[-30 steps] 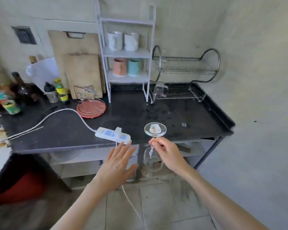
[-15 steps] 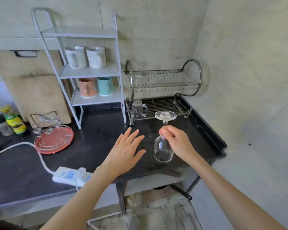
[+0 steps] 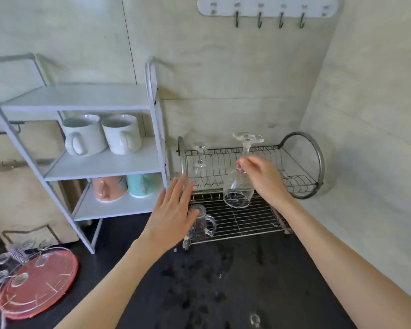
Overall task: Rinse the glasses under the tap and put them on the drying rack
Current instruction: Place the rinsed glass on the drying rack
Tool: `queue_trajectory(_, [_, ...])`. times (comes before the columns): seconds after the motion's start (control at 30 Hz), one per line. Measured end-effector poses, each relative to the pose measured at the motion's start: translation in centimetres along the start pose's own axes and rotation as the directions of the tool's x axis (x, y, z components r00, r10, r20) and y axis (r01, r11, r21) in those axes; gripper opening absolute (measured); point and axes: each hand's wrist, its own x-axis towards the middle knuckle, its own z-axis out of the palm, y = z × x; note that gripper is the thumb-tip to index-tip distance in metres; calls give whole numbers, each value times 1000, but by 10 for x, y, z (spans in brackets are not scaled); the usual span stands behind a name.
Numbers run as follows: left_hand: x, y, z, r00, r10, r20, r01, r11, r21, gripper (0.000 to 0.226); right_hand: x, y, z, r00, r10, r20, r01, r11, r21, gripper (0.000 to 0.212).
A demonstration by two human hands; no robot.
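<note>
While the right hand (image 3: 262, 173) pinches an upturned wine glass (image 3: 241, 176) by its stem above the drying rack (image 3: 301, 184) at centre right, the left hand (image 3: 173, 214) hovers flat, holding nothing; one stemmed glass (image 3: 199, 162) and a glass mug (image 3: 201, 222) already sit racked. Setting this glass down remains.

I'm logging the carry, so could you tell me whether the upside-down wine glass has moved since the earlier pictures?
Yes. The wine glass, pinched by the right hand, went from the counter's front edge to over the drying rack.

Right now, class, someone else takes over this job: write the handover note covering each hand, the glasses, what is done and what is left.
Left hand: open, fingers straight, in front of the glass mug on the rack's lower tier.
Right hand: pinches the stem of an upside-down wine glass, above the lower tier of the rack.
Done: another wine glass already sits inverted in the upper tier.
Left: set the held glass down on the rack.
</note>
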Motion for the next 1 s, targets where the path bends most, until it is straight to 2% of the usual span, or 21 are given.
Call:
queue_trajectory(0.17, [37,-10,5,997,-59,-59,66,989,132,64,83,24,9,998,-67,0,67,998,-14,28])
queue_trajectory(0.23, [44,-10,12,991,-106,-83,119,977,174,64,111,38,16,996,-72,48,73,997,-25,29])
queue_trajectory(0.33, [48,-12,20,983,-179,-35,182,958,220,62,135,58,33,988,-60,143,68,996,-53,29])
queue_trajectory(0.5, [50,-15,29,966,-256,35,238,936,258,67,149,83,56,971,-22,239,32,999,-37,32])
queue_trajectory(0.63, [50,-13,31,964,-264,17,249,927,280,69,150,93,63,960,-33,279,37,999,-10,35])
queue_trajectory(0.83, [48,-12,35,964,-267,-8,261,932,250,69,152,104,66,954,-36,299,35,999,9,33])
queue_trajectory(1.0, [49,-10,33,961,-276,23,264,940,217,76,150,110,67,953,-51,297,48,999,18,30])
